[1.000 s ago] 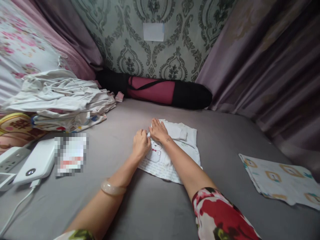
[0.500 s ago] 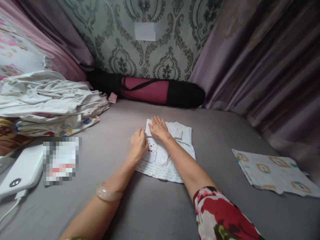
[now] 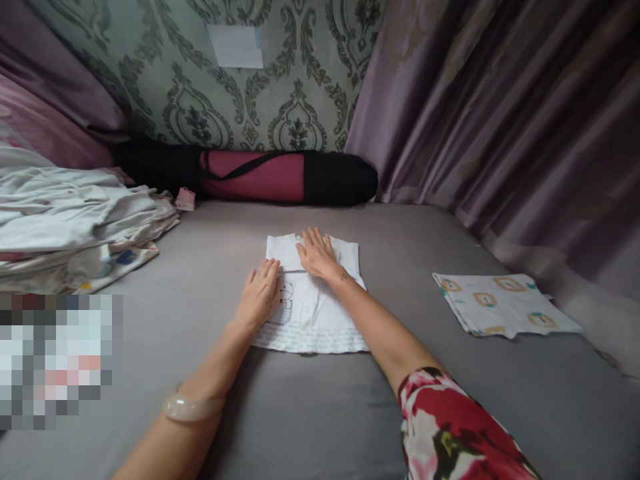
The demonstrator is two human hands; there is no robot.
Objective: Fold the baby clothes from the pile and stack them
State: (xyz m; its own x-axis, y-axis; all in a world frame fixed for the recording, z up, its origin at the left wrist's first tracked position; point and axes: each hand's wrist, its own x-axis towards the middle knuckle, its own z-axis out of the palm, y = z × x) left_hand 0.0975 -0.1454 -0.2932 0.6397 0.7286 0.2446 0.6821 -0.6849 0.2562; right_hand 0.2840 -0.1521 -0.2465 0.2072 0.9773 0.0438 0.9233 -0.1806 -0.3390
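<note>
The left arm [image 3: 213, 363] and right arm [image 3: 383, 320] both reach forward and lean in — the left hand [image 3: 259, 292] is palm down with its fingers [image 3: 271, 269] close together, and the right hand [image 3: 319, 254], a bit farther out, is palm down too, thumb [image 3: 301, 251] poking sideways.

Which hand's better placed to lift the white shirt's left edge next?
Likely the left hand: it lies over that edge of the white shirt, beside the printed figure, while the right hand lies flat on its upper middle.
</note>
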